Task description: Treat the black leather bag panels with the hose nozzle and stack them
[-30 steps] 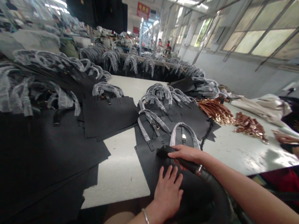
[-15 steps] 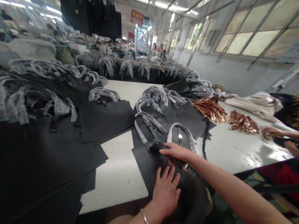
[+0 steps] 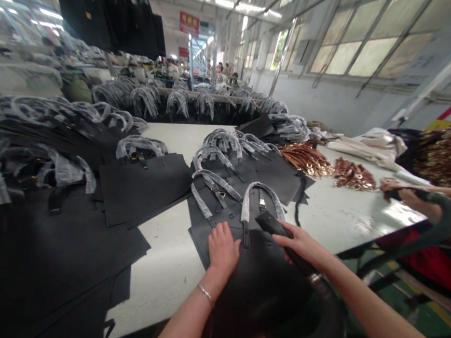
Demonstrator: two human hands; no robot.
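My left hand [image 3: 223, 248] lies flat with fingers stretched out on a black leather bag panel [image 3: 253, 271] at the table's near edge. My right hand [image 3: 299, 241] is closed round a black tool with a flat nozzle [image 3: 271, 221], and a thick black hose [image 3: 330, 306] runs from it toward me. The nozzle rests on the panel just below its plastic-wrapped handle [image 3: 259, 198]. More black panels with wrapped handles [image 3: 219, 182] lie stacked just beyond.
Large piles of black panels [image 3: 59, 239] fill the left of the white table [image 3: 171, 267]. Copper-coloured metal fittings [image 3: 329, 166] lie at the right. Another person's hand [image 3: 405, 196] works at the right edge, beside a dark curved hose [image 3: 440, 220].
My left hand slid forward up the panel to near the handle. My right hand and the nozzle shifted right and nearer. The view swung left.
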